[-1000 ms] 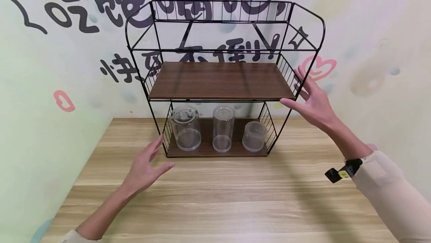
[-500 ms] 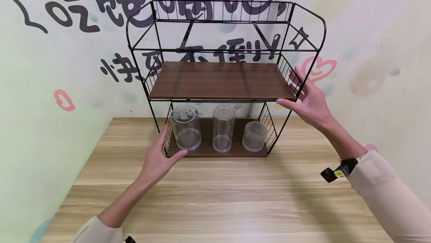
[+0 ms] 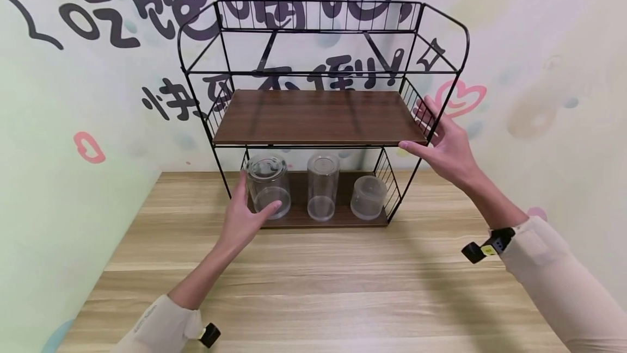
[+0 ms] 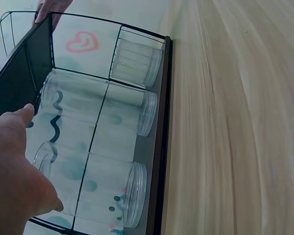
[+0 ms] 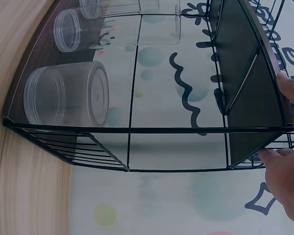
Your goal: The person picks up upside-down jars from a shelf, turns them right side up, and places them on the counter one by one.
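Note:
A black wire storage rack [image 3: 215, 146] with brown boards stands against the wall. On its bottom board are a wide clear jar [image 3: 274, 179] at the left, a tall narrow jar [image 3: 324, 176] in the middle and a short jar [image 3: 369, 195] at the right. My left hand [image 3: 240, 225] is at the wide jar, fingers along its left side and thumb across its front, spread apart. With my right hand [image 3: 450, 154] I hold the rack's right post, thumb on the front edge of the middle board [image 3: 318, 119] and fingers behind the side wires.
The light wood table [image 3: 313, 288] extends in front of the rack. Behind it is a wall [image 3: 548, 70] with dark lettering and pink hearts. The middle board overhangs the jars, and wire side panels [image 5: 93, 149] flank them.
My left hand has moved up and right from the rack's lower left corner to the wide jar. My right hand has closed in on the rack's right post. The jars have stayed put.

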The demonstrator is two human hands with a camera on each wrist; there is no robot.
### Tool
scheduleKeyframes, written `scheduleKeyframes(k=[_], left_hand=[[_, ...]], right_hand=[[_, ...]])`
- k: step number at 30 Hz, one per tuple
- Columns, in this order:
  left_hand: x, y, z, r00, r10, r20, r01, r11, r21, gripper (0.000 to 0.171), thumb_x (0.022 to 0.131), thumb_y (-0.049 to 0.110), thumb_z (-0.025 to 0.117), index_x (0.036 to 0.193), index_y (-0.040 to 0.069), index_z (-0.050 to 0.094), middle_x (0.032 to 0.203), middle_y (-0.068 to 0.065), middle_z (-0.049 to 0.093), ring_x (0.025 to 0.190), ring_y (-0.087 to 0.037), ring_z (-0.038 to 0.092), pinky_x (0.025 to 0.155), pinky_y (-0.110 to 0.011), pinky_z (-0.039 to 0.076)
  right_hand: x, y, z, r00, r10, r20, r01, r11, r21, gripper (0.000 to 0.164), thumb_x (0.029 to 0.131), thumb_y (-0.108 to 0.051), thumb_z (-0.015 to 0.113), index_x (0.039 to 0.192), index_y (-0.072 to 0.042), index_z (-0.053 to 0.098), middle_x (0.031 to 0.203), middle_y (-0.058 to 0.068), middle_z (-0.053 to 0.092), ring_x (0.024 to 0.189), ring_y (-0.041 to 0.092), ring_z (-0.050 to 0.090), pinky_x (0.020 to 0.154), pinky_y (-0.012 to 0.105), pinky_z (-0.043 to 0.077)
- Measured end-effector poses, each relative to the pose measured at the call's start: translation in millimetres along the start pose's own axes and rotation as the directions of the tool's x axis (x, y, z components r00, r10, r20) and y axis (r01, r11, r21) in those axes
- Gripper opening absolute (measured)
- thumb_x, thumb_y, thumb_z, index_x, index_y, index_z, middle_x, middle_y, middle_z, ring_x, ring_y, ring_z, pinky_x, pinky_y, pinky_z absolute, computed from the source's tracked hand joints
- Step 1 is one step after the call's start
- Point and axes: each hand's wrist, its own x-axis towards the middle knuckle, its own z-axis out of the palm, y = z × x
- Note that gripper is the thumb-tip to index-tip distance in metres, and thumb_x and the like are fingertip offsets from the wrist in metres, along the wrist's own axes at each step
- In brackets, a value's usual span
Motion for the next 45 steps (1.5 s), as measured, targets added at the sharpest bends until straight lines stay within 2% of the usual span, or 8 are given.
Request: scheduleKeyframes(k=[9,18,22,31,37,45], left_hand=[[15.6,0.6,7.9,0.996,-0.040,-0.086,0.041,0.999,0.008,0.119,0.088,0.043,0.086,0.171,0.008,0.008,0.176,-0.017,0.016,0.162,-0.034,0.018,0.132,-0.055,0.020],[34.1,-3.0,12.3,0.987,-0.062,-0.151,0.050,0.995,-0.082,0.119,0.086,0.034,0.090,0.169,0.001,0.012,0.171,-0.025,0.026,0.157,-0.037,0.029,0.132,-0.052,0.025],[38.0,-7.7,13.7,0.983,-0.072,-0.169,0.059,0.995,-0.080,0.120,0.083,0.034,0.092,0.168,0.001,0.015,0.170,-0.024,0.030,0.156,-0.038,0.032,0.131,-0.052,0.026],[44.6,-13.1,17.5,0.980,-0.036,-0.197,0.027,0.998,-0.051,0.117,0.079,0.030,0.096,0.166,-0.001,0.024,0.162,-0.025,0.043,0.150,-0.040,0.042,0.128,-0.054,0.032],[47.3,-12.9,20.2,0.977,-0.015,-0.215,0.005,0.999,-0.049,0.103,0.079,0.027,0.095,0.158,-0.003,0.037,0.154,-0.025,0.052,0.143,-0.039,0.049,0.125,-0.054,0.037],[45.9,-11.7,24.0,0.978,0.010,-0.208,-0.023,0.998,-0.060,0.097,0.077,0.022,0.096,0.153,-0.004,0.042,0.149,-0.026,0.056,0.139,-0.040,0.052,0.123,-0.054,0.040]], right_hand=[[1,-1,2,1.000,-0.006,-0.007,0.006,1.000,-0.015,0.098,0.084,0.008,0.084,0.166,-0.006,0.031,0.164,0.018,0.045,0.149,0.032,0.048,0.115,0.020,0.045],[1,-1,2,1.000,-0.012,-0.005,0.013,1.000,0.007,0.098,0.084,0.010,0.083,0.166,-0.005,0.031,0.162,0.020,0.046,0.150,0.032,0.046,0.118,0.022,0.043],[1,0,2,1.000,-0.013,-0.003,0.013,1.000,0.010,0.098,0.084,0.011,0.083,0.166,-0.005,0.031,0.162,0.020,0.046,0.150,0.033,0.045,0.117,0.022,0.043],[0,0,1,1.000,-0.010,-0.008,0.010,1.000,0.010,0.098,0.084,0.011,0.083,0.166,-0.006,0.031,0.161,0.021,0.047,0.151,0.034,0.044,0.117,0.022,0.044],[-1,1,1,1.000,-0.002,-0.005,0.002,1.000,0.023,0.099,0.084,0.012,0.082,0.166,-0.005,0.029,0.161,0.022,0.047,0.151,0.033,0.045,0.116,0.021,0.044],[-1,2,0,1.000,-0.017,-0.006,0.017,1.000,-0.001,0.097,0.084,0.011,0.082,0.166,-0.004,0.031,0.161,0.021,0.047,0.149,0.032,0.047,0.117,0.022,0.043]])
